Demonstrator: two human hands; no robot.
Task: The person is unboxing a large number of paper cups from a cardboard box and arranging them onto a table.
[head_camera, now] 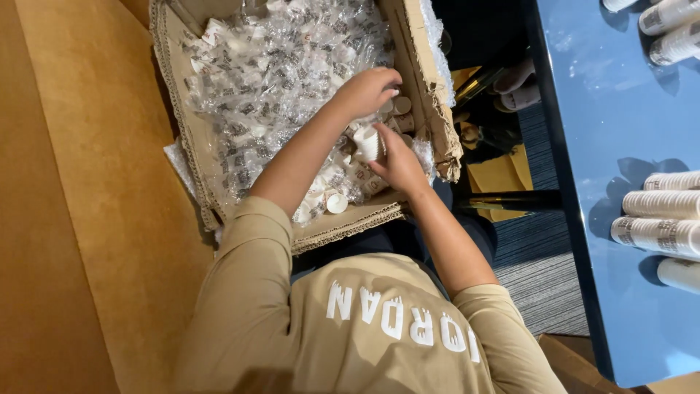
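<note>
The left hand reached, fingers curled, into the open brown cardboard box of plastic-wrapped cups, while the right hand gripped a small white paper cup stack just above it.

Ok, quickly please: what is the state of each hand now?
Left hand: curled over small cups in the cardboard box; grip cannot be told.
Right hand: closed, holding a stack of small white cups.
</note>
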